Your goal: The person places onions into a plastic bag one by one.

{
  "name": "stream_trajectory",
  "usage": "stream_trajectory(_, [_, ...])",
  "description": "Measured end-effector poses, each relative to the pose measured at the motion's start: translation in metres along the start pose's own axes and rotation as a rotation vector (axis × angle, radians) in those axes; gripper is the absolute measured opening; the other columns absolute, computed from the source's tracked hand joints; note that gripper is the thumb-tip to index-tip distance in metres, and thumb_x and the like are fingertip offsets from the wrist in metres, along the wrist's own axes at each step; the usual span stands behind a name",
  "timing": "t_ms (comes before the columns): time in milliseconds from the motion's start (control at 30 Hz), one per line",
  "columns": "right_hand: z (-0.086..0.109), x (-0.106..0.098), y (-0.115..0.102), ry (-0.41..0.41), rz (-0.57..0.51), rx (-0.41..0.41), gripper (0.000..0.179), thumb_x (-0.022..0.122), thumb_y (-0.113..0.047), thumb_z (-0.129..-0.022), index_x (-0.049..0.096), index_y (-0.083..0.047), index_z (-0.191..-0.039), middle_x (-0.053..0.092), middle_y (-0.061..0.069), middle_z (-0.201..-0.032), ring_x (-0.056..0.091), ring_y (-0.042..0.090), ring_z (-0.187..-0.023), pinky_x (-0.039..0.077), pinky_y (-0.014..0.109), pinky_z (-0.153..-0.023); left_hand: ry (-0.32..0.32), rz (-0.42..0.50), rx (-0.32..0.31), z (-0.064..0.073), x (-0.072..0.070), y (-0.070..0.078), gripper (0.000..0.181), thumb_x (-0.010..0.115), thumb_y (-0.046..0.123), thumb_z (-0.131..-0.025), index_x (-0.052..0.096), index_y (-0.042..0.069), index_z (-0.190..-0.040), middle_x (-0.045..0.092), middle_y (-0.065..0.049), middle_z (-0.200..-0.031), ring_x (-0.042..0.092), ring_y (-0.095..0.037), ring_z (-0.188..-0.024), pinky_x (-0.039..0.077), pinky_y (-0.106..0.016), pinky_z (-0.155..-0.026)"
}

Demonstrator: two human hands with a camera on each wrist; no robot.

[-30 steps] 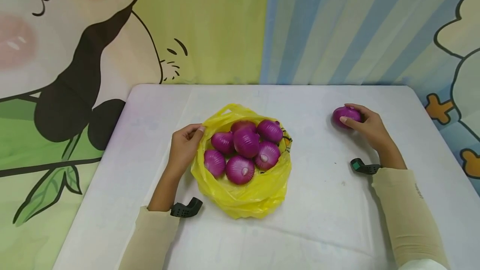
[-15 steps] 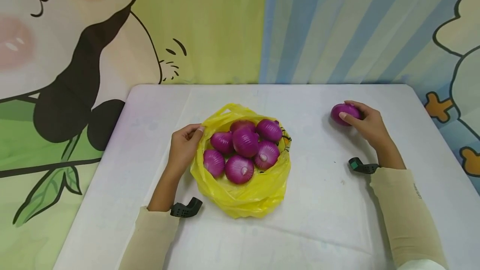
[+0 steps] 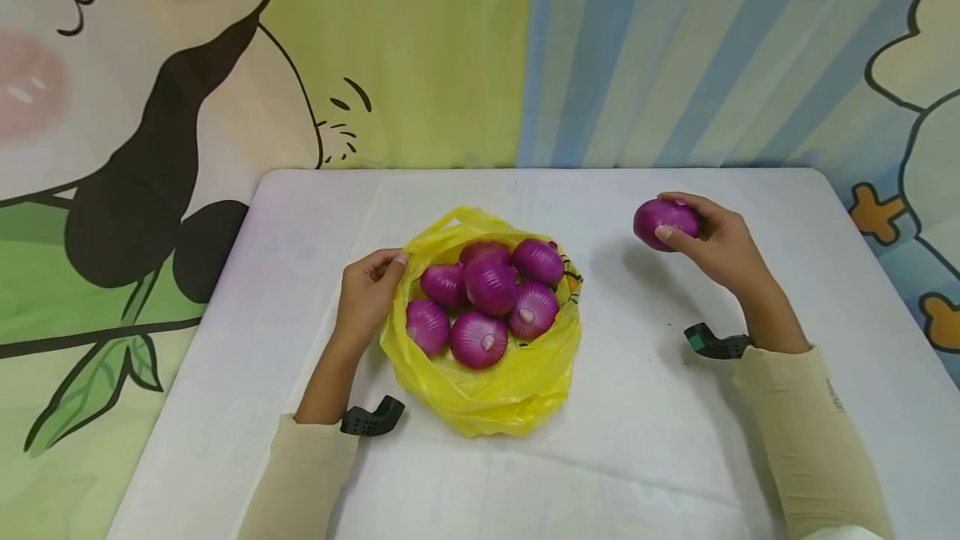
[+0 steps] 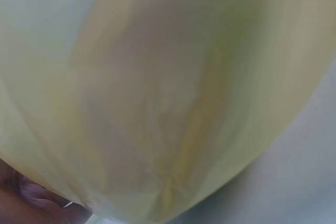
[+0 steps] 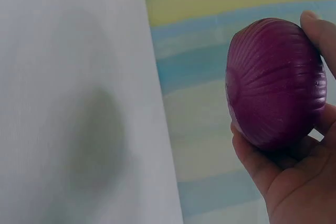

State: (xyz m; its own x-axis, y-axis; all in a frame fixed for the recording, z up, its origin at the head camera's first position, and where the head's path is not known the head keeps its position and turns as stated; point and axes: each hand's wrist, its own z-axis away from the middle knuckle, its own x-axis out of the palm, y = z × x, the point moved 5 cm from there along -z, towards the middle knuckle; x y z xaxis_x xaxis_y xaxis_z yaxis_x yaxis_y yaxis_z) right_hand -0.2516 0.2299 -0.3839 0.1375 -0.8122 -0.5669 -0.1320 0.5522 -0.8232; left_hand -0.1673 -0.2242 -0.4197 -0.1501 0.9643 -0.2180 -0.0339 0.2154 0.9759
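A yellow plastic bag [image 3: 480, 407] stands open on the table with several purple onions [image 3: 491, 283] inside. My left hand [image 3: 367, 294] pinches the bag's left rim between thumb and fingers. In the left wrist view the blurred bag [image 4: 142, 103] fills most of the picture, with a bit of the hand [image 4: 37, 203] at the lower left. To the right of the bag, my right hand [image 3: 723, 248] grips a single purple onion [image 3: 660, 222] above the table, its shadow apart below it. The right wrist view shows this onion [image 5: 278, 87] between the thumb and fingers.
A white-covered table [image 3: 600, 457] lies under everything. Behind it hangs a printed backdrop [image 3: 420, 48] with cartoon figures and stripes. A dark wrist device [image 3: 373, 417] sits by the left sleeve, another device [image 3: 716, 342] by the right one.
My right hand has lifted the onion off the table and carried it left, toward the bag. The left hand and the bag stay in place.
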Motion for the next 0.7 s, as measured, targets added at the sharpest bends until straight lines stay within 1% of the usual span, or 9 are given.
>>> stream_trajectory(233, [0.003, 0.013, -0.021, -0.026, -0.067, -0.082, 0.049, 0.070, -0.019, -0.092, 0.054, -0.012, -0.138, 0.049, 0.012, -0.138, 0.048, 0.033, -0.119, 0.050, 0.013, -0.078, 0.003, 0.003, -0.001, 0.001, 0.000, -0.001, 0.035, 0.060, 0.033, -0.098, 0.070, 0.002, -0.111, 0.070, -0.013, -0.100, 0.066, -0.019, -0.081, 0.057, -0.024, -0.066])
stream_trajectory(333, [0.003, 0.017, -0.026, -0.036, -0.080, -0.103, 0.048, 0.069, -0.018, -0.092, 0.054, -0.012, -0.137, 0.050, 0.011, -0.137, 0.049, 0.032, -0.118, 0.050, 0.015, -0.079, 0.004, 0.000, -0.001, 0.002, 0.000, -0.001, 0.035, 0.060, 0.032, -0.098, 0.070, 0.001, -0.111, 0.070, -0.013, -0.101, 0.066, -0.018, -0.081, 0.056, -0.024, -0.066])
stream_trajectory(500, [0.002, 0.022, -0.035, -0.049, -0.072, -0.136, 0.048, 0.069, -0.016, -0.092, 0.055, -0.012, -0.138, 0.051, 0.010, -0.136, 0.052, 0.031, -0.116, 0.051, 0.015, -0.079, 0.002, 0.003, 0.002, 0.002, 0.001, 0.000, 0.035, 0.060, 0.032, -0.098, 0.070, 0.001, -0.110, 0.070, -0.013, -0.100, 0.066, -0.019, -0.080, 0.057, -0.024, -0.066])
stream_trajectory(567, [0.001, 0.023, -0.040, -0.057, -0.081, -0.165, 0.048, 0.069, -0.013, -0.092, 0.055, -0.011, -0.137, 0.052, 0.011, -0.135, 0.054, 0.029, -0.113, 0.051, 0.016, -0.079, 0.000, 0.000, 0.008, 0.001, 0.001, 0.000, 0.036, 0.059, 0.033, -0.098, 0.070, 0.001, -0.111, 0.070, -0.013, -0.100, 0.066, -0.019, -0.081, 0.057, -0.024, -0.066])
stream_trajectory(700, [-0.002, 0.029, -0.053, -0.091, -0.133, -0.238, 0.047, 0.067, -0.006, -0.091, 0.056, -0.007, -0.136, 0.053, 0.014, -0.133, 0.057, 0.021, -0.106, 0.053, 0.019, -0.079, 0.000, -0.013, 0.006, 0.000, 0.001, 0.001, 0.036, 0.059, 0.034, -0.098, 0.070, 0.002, -0.111, 0.070, -0.012, -0.100, 0.066, -0.019, -0.081, 0.056, -0.024, -0.066])
